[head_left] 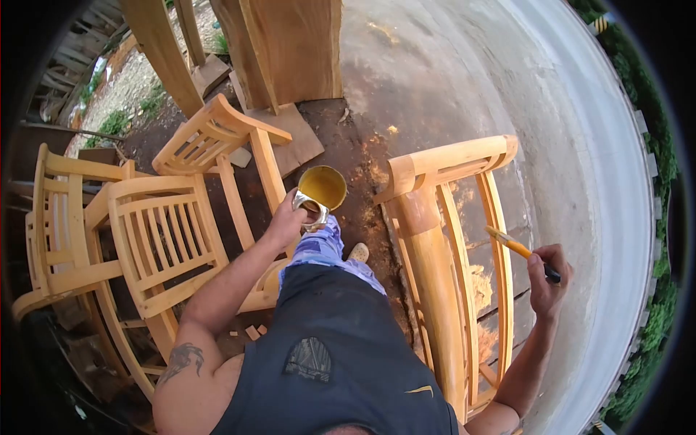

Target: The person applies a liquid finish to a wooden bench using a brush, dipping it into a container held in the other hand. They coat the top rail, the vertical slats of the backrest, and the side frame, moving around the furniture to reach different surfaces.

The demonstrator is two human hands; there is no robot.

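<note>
My left hand [291, 217] is closed round the silvery ring-shaped handle of a can [322, 187]. Amber liquid shows inside the can, which is held over my legs. In my right hand [549, 281] is a paintbrush [519, 247], gripped near its black end, with its yellow part and bristles pointing left. The bristle tip appears over or beside the outer rail of a pale wooden furniture frame [453, 168]; whether it touches cannot be told. A wide, glossy, darker plank [428, 290] runs along that frame, left of its thinner slats.
Several slatted wooden chairs [168, 239] crowd together on my left. Tall wooden slabs [297, 51] stand ahead on boards. Sawdust and orange-brown stains mark the concrete floor [435, 87]. A paved road [616, 145] and greenery [652, 341] lie at the right.
</note>
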